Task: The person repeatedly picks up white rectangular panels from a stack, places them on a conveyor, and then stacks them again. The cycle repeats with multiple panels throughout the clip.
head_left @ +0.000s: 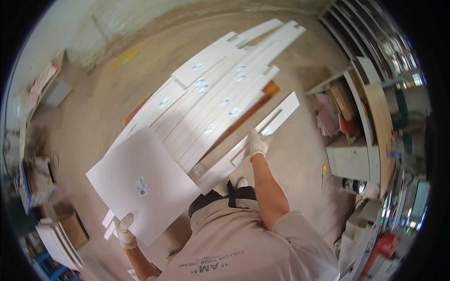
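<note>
My left hand (125, 230), in a white knit glove, is closed on the near left edge of a square white panel (159, 187), thumb on top. The panel carries a small printed label (141, 186) and hides part of what lies under it. My right hand (259, 143), gloved too, is closed around a long narrow white board (282, 112) to the right of a stack. That stack is made of several long white boards (220, 89) laid side by side, with small labels or clear packets on them. The board's near end passes by the panel's right corner.
Orange-brown edges (248, 117) show beneath the stack. On the right stand a shelf unit (370, 112) with boards in it and a pale cabinet (354, 161). More panels (58, 241) lean at the lower left. A wall (93, 33) runs behind the concrete floor (112, 98).
</note>
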`<act>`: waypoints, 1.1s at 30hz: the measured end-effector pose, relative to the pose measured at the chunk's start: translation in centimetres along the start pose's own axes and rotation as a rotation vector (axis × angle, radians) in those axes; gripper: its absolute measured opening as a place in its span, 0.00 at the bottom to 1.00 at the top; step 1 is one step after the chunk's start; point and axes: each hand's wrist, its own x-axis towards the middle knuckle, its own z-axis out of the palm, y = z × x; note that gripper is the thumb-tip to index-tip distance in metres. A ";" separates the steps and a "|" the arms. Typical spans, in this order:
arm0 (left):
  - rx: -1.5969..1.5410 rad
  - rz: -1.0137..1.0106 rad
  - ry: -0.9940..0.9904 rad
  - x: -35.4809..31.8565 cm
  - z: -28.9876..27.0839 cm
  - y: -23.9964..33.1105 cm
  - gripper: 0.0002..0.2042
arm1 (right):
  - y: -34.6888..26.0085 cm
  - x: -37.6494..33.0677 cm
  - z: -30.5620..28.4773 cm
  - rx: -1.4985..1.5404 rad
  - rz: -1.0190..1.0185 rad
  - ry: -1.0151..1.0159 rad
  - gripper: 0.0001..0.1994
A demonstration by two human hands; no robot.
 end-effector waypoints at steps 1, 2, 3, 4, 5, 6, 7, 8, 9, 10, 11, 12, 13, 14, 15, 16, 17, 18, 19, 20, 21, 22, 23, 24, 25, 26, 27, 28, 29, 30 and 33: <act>-0.010 -0.011 -0.115 -0.7 2.5 0.6 0.37 | 1.0 2.3 -3.9 0.090 -0.014 -0.016 0.50; -0.005 -0.025 -0.222 -1.3 5.4 1.3 0.39 | 1.7 4.7 -8.0 0.093 -0.050 0.070 0.51; 0.014 -0.042 -0.322 -2.3 8.6 2.1 0.42 | 2.5 7.0 -12.5 0.094 -0.084 0.157 0.52; 0.062 -0.013 -0.420 -3.4 12.2 2.7 0.41 | 3.1 9.2 -17.3 0.081 -0.112 0.244 0.53; 0.124 0.011 -0.490 -5.3 15.7 3.3 0.41 | 3.7 11.3 -22.6 0.136 -0.171 0.309 0.54; 0.186 0.037 -0.559 -7.5 19.4 3.6 0.41 | 4.2 13.0 -28.2 0.182 -0.184 0.372 0.56; 0.156 0.068 -0.619 -10.0 23.2 3.5 0.36 | 4.9 14.3 -33.8 0.150 -0.244 0.429 0.56; 0.124 0.095 -0.691 -12.6 27.5 3.0 0.32 | 5.8 15.3 -40.2 0.118 -0.261 0.494 0.57; 0.077 0.133 -0.778 -15.6 31.5 2.2 0.27 | 6.9 15.9 -46.2 0.082 -0.278 0.571 0.58; 0.088 0.133 -0.799 -18.8 35.4 1.2 0.28 | 8.1 16.3 -51.7 0.067 -0.257 0.599 0.58; 0.092 0.135 -0.854 -22.0 39.6 0.0 0.28 | 9.8 16.0 -57.6 0.039 -0.229 0.657 0.58; 0.085 0.146 -0.924 -25.4 43.7 -1.3 0.28 | 11.5 15.7 -63.2 0.012 -0.198 0.715 0.58; 0.068 0.144 -1.035 -28.7 47.9 -2.5 0.29 | 13.2 15.6 -68.6 -0.058 -0.165 0.771 0.60; 0.083 0.116 -1.141 -32.1 52.0 -3.6 0.30 | 15.0 15.5 -73.5 -0.051 -0.146 0.810 0.60; 0.101 0.079 -1.248 -35.8 56.1 -4.8 0.31 | 16.9 15.2 -78.5 -0.070 -0.148 0.850 0.61; 0.120 0.050 -1.369 -39.6 60.2 -5.9 0.32 | 18.7 15.0 -83.1 -0.097 -0.147 0.899 0.61; 0.147 -0.006 -1.453 -43.3 64.6 -7.0 0.32 | 20.4 14.9 -87.3 -0.096 -0.114 0.934 0.61; 0.174 -0.044 -1.556 -47.2 68.8 -8.0 0.33 | 22.2 14.6 -90.9 -0.094 -0.083 0.983 0.61; 0.195 -0.085 -1.662 -51.1 72.7 -8.8 0.34 | 24.0 14.0 -94.2 -0.102 -0.039 1.033 0.61; 0.199 -0.026 -1.709 -55.0 76.0 -9.8 0.34 | 25.8 13.1 -97.1 -0.105 0.020 1.084 0.60; 0.165 0.034 -1.754 -59.3 79.1 -11.4 0.35 | 27.6 12.9 -100.2 -0.119 0.077 1.141 0.59; 0.122 0.100 -1.806 -63.4 82.6 -13.2 0.35 | 29.5 12.7 -102.9 -0.073 0.069 1.156 0.59; 0.007 0.062 -1.809 -67.7 86.0 -15.2 0.33 | 31.3 12.8 -105.4 -0.027 0.064 1.176 0.59; 0.037 -0.060 -1.875 -71.7 88.6 -17.7 0.32 | 33.3 12.4 -108.5 -0.009 0.101 1.179 0.59; 0.074 -0.177 -1.922 -75.8 91.6 -20.3 0.31 | 35.2 13.0 -111.7 -0.046 0.116 1.190 0.59; 0.115 -0.286 -1.968 -79.9 94.8 -23.1 0.31 | 37.0 14.2 -115.0 -0.082 0.158 1.214 0.59; 0.180 -0.313 -2.011 -83.8 97.9 -25.7 0.30 | 38.5 15.4 -117.8 -0.076 0.286 1.210 0.58; 0.246 -0.332 -2.057 -88.4 101.3 -28.7 0.29 | 39.8 16.4 -121.6 -0.056 0.303 1.184 0.58; 0.405 -0.291 -2.042 -92.4 104.6 -30.8 0.29 | 40.8 17.4 -125.4 0.017 0.396 1.142 0.57; 0.294 -0.405 -2.099 -97.3 107.1 -33.3 0.28 | 41.5 18.2 -129.2 0.041 0.394 1.106 0.57; 0.227 -0.451 -2.202 -111.8 113.9 -38.7 0.26 | 43.0 21.6 -138.8 -0.123 0.441 1.091 0.55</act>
